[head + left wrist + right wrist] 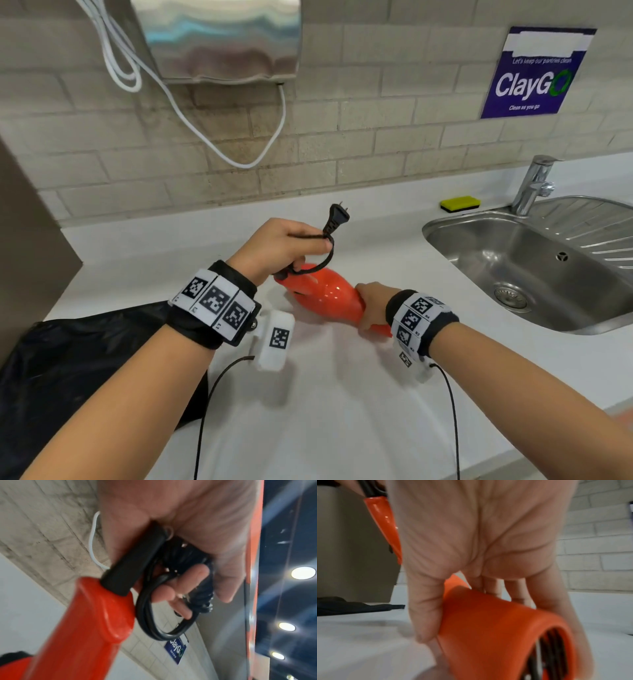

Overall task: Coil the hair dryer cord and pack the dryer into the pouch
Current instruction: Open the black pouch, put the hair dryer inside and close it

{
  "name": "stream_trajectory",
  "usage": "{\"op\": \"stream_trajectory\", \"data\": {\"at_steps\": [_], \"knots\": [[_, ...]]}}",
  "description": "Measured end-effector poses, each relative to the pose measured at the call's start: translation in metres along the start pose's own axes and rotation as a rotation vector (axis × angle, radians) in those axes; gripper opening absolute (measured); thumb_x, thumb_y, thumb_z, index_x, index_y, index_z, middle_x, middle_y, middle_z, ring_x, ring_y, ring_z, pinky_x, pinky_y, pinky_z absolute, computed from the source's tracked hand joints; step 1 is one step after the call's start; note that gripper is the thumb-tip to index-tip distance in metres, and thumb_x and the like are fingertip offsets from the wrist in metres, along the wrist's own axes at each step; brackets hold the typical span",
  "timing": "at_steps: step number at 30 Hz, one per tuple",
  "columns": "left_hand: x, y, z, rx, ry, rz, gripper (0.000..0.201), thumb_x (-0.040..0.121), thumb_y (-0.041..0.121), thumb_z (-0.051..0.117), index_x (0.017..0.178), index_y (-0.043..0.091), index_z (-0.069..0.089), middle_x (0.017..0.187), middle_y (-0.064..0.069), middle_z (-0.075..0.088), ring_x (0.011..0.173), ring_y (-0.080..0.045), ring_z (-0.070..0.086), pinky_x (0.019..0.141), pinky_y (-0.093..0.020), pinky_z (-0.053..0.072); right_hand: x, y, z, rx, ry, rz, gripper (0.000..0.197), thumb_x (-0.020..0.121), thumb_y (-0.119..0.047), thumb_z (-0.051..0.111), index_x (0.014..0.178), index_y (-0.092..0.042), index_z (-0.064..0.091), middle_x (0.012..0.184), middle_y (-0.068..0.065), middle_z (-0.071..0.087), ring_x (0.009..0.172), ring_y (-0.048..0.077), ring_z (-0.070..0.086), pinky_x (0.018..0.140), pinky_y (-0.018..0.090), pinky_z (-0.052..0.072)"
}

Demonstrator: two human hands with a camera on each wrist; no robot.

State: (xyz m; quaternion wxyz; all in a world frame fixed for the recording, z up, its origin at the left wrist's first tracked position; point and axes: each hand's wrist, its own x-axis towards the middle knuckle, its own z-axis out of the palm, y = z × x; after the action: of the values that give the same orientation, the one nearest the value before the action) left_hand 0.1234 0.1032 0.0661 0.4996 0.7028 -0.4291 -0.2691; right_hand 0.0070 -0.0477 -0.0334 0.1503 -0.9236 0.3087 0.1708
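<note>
The orange hair dryer (325,294) is held just above the white table (342,411), between the 2 hands. The left hand (277,245) is clenched around the black cord (327,255), which is gathered in loops inside the fist; the left wrist view shows the loops (154,622) passing over the curled fingers (173,588), beside the black strain relief (135,562) where the cord enters the dryer handle (89,622). The plug (339,214) sticks up from this fist, with its prongs pointing upward. The right hand (371,303) has its grip around the barrel of the dryer; in the right wrist view the thumb (426,609) lies on one side of the barrel (496,628) and the fingers on the other side, and the grille at the barrel end is visible. The black pouch (85,359) lies flat on the table to the left, under the left forearm. To the right there is a steel sink (534,270) with a tap (534,181), and a yellow sponge (460,204) near the wall.
</note>
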Motion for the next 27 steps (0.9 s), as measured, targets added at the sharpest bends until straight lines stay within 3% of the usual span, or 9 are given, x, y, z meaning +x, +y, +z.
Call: {"op": "stream_trajectory", "data": {"at_steps": [2, 5, 9, 12, 16, 19, 24, 27], "knots": [[-0.002, -0.011, 0.002, 0.055, -0.033, 0.030, 0.014, 0.078, 0.005, 0.068, 0.087, 0.015, 0.070, 0.046, 0.007, 0.054, 0.041, -0.003, 0.046, 0.047, -0.014, 0.039, 0.006, 0.006, 0.001, 0.010, 0.023, 0.046, 0.060, 0.062, -0.022, 0.077, 0.113, -0.010, 0.050, 0.108, 0.009, 0.062, 0.094, 0.026, 0.062, 0.077, 0.033, 0.052], [-0.004, -0.025, 0.003, 0.142, -0.083, 0.083, 0.025, 0.075, 0.002, 0.071, 0.092, 0.019, 0.070, 0.068, 0.016, 0.066, 0.060, 0.005, 0.059, 0.062, -0.006, 0.046, 0.013, 0.012, 0.002, -0.003, 0.058, 0.098, 0.062, 0.060, -0.021, 0.078, 0.113, -0.009, 0.049, 0.105, 0.008, 0.062, 0.091, 0.027, 0.063, 0.076, 0.035, 0.054], [-0.009, -0.042, -0.001, 0.212, -0.266, 0.160, 0.034, 0.072, 0.004, 0.076, 0.102, 0.017, 0.071, 0.088, 0.013, 0.073, 0.081, 0.005, 0.063, 0.082, -0.011, 0.047, 0.020, 0.017, 0.004, -0.007, 0.073, 0.141, 0.063, 0.059, -0.022, 0.078, 0.113, -0.010, 0.046, 0.102, 0.007, 0.063, 0.088, 0.027, 0.064, 0.076, 0.036, 0.055], [-0.009, -0.056, -0.002, 0.413, -0.277, 0.181, 0.041, 0.072, 0.012, 0.076, 0.111, 0.022, 0.068, 0.090, 0.017, 0.069, 0.077, 0.014, 0.058, 0.079, -0.007, 0.040, 0.023, 0.017, 0.004, -0.014, 0.078, 0.165, 0.066, 0.060, -0.023, 0.078, 0.115, -0.009, 0.045, 0.101, 0.007, 0.063, 0.088, 0.026, 0.065, 0.076, 0.034, 0.054], [-0.011, -0.073, 0.002, 0.742, -0.316, 0.160, 0.043, 0.071, 0.020, 0.073, 0.110, 0.035, 0.066, 0.088, 0.019, 0.066, 0.077, 0.000, 0.058, 0.076, -0.018, 0.044, 0.020, 0.016, 0.000, -0.021, 0.047, 0.207, 0.067, 0.068, -0.017, 0.075, 0.123, -0.005, 0.039, 0.108, 0.010, 0.063, 0.094, 0.027, 0.065, 0.079, 0.034, 0.054], [-0.012, -0.088, 0.007, 0.921, -0.284, 0.181, 0.037, 0.072, 0.017, 0.065, 0.105, 0.035, 0.067, 0.089, 0.022, 0.063, 0.085, -0.008, 0.058, 0.074, -0.019, 0.037, 0.016, 0.016, 0.000, -0.042, 0.047, 0.231, 0.072, 0.071, -0.011, 0.070, 0.131, -0.002, 0.029, 0.114, 0.013, 0.061, 0.101, 0.030, 0.063, 0.085, 0.036, 0.054], [-0.011, -0.111, 0.012, 1.040, -0.336, 0.168, 0.031, 0.079, 0.015, 0.062, 0.105, 0.033, 0.066, 0.103, 0.016, 0.068, 0.096, -0.011, 0.060, 0.078, -0.018, 0.035, 0.013, 0.012, 0.003, -0.094, 0.037, 0.246, 0.085, 0.067, -0.007, 0.069, 0.137, -0.001, 0.020, 0.114, 0.012, 0.058, 0.100, 0.030, 0.063, 0.081, 0.034, 0.052], [-0.012, -0.123, 0.014, 1.083, -0.414, 0.087, 0.030, 0.078, 0.015, 0.064, 0.101, 0.034, 0.065, 0.099, 0.012, 0.068, 0.095, -0.014, 0.061, 0.081, -0.022, 0.044, 0.012, 0.010, 0.007, -0.147, 0.040, 0.255, 0.097, 0.068, -0.007, 0.068, 0.142, -0.002, 0.006, 0.121, 0.012, 0.052, 0.106, 0.030, 0.060, 0.081, 0.035, 0.050]]}}
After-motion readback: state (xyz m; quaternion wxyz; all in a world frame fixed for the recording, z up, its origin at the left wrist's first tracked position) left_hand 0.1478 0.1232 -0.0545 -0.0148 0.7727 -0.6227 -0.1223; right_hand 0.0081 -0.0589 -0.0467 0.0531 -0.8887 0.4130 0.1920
